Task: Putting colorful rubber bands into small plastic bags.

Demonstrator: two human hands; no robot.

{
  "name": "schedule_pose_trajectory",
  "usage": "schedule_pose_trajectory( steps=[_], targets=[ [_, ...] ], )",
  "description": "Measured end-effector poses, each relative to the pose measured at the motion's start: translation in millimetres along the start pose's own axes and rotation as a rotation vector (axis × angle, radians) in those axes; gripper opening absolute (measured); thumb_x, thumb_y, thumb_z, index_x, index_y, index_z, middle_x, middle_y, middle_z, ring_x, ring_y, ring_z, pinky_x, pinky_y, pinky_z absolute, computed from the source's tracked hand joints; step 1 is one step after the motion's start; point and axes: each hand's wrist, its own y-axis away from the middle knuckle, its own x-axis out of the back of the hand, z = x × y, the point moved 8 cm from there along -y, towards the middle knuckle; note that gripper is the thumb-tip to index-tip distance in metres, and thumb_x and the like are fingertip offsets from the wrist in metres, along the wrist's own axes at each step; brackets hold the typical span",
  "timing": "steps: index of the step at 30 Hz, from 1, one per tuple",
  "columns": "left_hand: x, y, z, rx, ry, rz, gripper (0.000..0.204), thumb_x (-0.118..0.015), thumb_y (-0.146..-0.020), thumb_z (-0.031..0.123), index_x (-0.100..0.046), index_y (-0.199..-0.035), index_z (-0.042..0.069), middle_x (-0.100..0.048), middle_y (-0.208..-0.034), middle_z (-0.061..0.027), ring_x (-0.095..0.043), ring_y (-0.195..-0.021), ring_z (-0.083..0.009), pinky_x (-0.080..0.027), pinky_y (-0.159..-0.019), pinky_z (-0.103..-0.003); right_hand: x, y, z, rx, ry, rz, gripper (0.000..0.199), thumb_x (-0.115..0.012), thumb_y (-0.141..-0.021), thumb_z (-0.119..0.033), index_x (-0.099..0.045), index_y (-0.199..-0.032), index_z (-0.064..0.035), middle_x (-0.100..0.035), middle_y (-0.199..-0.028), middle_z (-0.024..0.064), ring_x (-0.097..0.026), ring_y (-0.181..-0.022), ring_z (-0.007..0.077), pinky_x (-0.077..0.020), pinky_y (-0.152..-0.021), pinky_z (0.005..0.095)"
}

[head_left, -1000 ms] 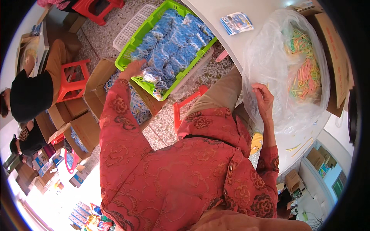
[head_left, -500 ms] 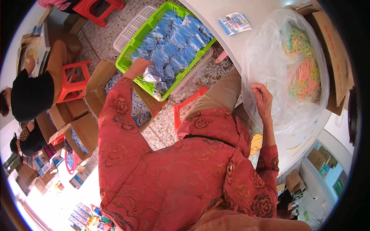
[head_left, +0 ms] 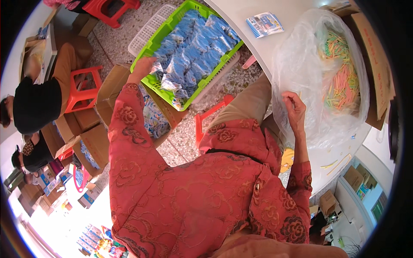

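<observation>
My left hand [head_left: 145,65] grips a blue packet [head_left: 157,68] at the green basket's [head_left: 187,7] 8 o'clock, basket nearly full; right hand [head_left: 294,107] pinches the clear bag [head_left: 301,64] of coloured sticks [head_left: 342,81], many left.

Left hand [head_left: 144,66], a second ago at the near rim of the green basket [head_left: 142,60] by its lower packets, now farther left along that rim, touching a clear packet [head_left: 155,67] at the edge of the blue pile. Left sleeve [head_left: 124,129] stretched out farther with it. Right hand [head_left: 294,109] on the plastic bag [head_left: 301,73], slightly shifted, fingers now pinched on the film. Whole view tipped a little, basket sitting nearer the top edge.
</observation>
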Motion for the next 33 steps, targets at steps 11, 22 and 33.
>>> schedule_pose_trajectory(
  steps=[11, 22, 33],
  targets=[
    [32.1, -39.2, 19.1, -0.057, -0.028, 0.190, 0.018, -0.055, -0.073, 0.009, -0.061, -0.090, 0.012, -0.060, -0.074, -0.0114, -0.060, -0.075, -0.0301, -0.047, -0.065, -0.041, 0.5, -1.8, -6.0, 0.025, 0.098, -0.019, 0.011, -0.052, -0.085, -0.001, -0.059, -0.094, -0.0005, -0.057, -0.087, 0.0014, -0.052, -0.082, 0.0090, -0.0410, -0.076, 0.0222],
    [49.0, -182.2, 69.5, -0.127, -0.121, 0.243, 0.019, -0.053, -0.073, 0.008, -0.061, -0.089, 0.014, -0.061, -0.072, -0.0121, -0.061, -0.073, -0.0286, -0.047, -0.064, -0.042, -21.0, -17.6, -36.6, 0.414, 0.368, -0.055, 0.026, -0.062, -0.072, 0.001, -0.057, -0.097, -0.0034, -0.053, -0.105, 0.0118, -0.051, -0.097, 0.0307, -0.0432, -0.083, 0.0352],
    [8.4, -256.6, 66.0, 0.003, -0.171, 0.125, 0.016, -0.052, -0.069, 0.003, -0.060, -0.081, 0.010, -0.061, -0.075, -0.0142, -0.061, -0.075, -0.0313, -0.050, -0.064, -0.043, -21.8, -27.5, -35.1, 0.443, 0.296, -0.119, 0.024, -0.063, -0.069, 0.000, -0.058, -0.092, -0.0043, -0.054, -0.099, 0.0104, -0.052, -0.090, 0.0299, -0.0436, -0.078, 0.0375]
  ],
)
